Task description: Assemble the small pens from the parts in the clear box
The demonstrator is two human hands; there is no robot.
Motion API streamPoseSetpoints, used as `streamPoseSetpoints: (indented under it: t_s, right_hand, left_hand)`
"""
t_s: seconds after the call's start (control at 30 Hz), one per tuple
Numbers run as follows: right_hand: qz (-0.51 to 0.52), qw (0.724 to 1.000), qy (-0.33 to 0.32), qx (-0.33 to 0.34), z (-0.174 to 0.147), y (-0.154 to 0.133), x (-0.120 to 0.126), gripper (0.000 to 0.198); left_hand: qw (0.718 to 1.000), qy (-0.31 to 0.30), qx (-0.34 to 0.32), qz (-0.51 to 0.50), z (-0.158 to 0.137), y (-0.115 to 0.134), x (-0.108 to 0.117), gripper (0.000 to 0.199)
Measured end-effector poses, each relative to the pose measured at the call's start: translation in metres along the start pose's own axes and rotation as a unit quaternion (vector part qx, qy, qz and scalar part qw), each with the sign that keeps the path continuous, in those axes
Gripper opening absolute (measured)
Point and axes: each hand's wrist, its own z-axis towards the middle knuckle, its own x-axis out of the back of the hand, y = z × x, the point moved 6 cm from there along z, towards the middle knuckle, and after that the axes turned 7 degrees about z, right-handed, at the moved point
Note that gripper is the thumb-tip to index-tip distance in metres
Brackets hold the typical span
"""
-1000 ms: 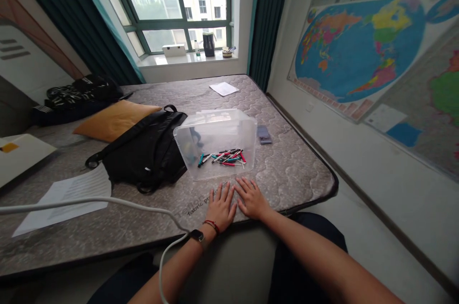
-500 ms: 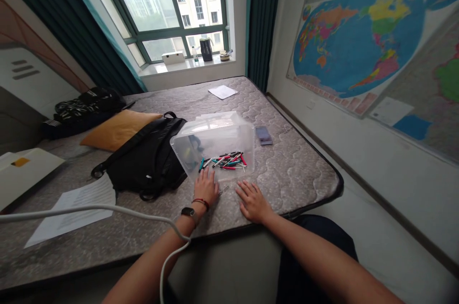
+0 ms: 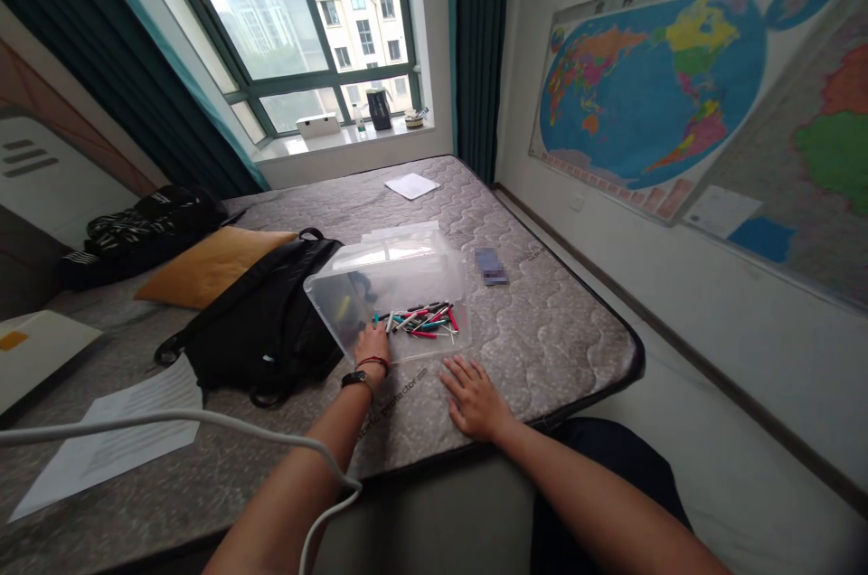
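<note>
A clear plastic box [image 3: 322,304] lies on its side on the mattress, its open side facing me. Inside it is a loose pile of pens [image 3: 427,319] in red, white, black and teal. My left hand [image 3: 372,346] reaches in at the pile's left end, fingers drawn together around a teal pen [image 3: 376,319], whose end shows past the fingertips. The fingertips themselves are partly hidden. To the right and in front of the box, my right hand [image 3: 475,399] rests flat on the mattress, fingers apart, holding nothing.
A black backpack [image 3: 264,331] lies left of the box, with an orange pillow [image 3: 210,263] behind it. Printed paper [image 3: 115,439] is at left, under a white cable [image 3: 217,418]. A blurred bluish item [image 3: 489,266] sits right of the box. The mattress edge [image 3: 641,358] drops off at right.
My left hand has moved from the box's front edge into it, and its spread fingers have closed at the teal pen. My right hand stays on the mattress. The view has shifted slightly.
</note>
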Motion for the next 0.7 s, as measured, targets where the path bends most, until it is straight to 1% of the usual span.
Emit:
streamPoseSetpoints:
  t_s: [0.17,0.3,0.47,0.53,0.63,0.7]
  right_hand:
    - [-0.002,1.000,-0.003,-0.002,0.000,0.000,0.000,0.059]
    - [0.001,1.000,-0.001,-0.003,0.000,0.000,0.001,0.058]
    - [0.002,1.000,-0.005,-0.004,0.000,-0.001,0.001,0.059]
    - [0.003,1.000,-0.005,-0.004,0.000,-0.001,0.001,0.059]
    - [0.005,1.000,-0.003,-0.004,0.000,-0.001,0.002,0.059]
    - [0.006,1.000,-0.004,-0.004,0.000,-0.001,0.002,0.059]
  left_hand:
    - [1.000,-0.017,0.009,-0.013,0.010,-0.007,-0.003,0.032]
    - [1.000,-0.007,-0.007,-0.019,0.009,-0.009,-0.002,0.029]
    - [0.999,0.015,-0.050,-0.011,-0.002,-0.003,0.002,0.030]
    - [0.996,0.037,-0.080,-0.003,-0.006,0.002,0.007,0.034]
    - [0.988,0.078,-0.128,0.032,-0.009,0.011,0.015,0.039]
    - [0.986,0.079,-0.132,0.061,-0.008,0.011,0.017,0.041]
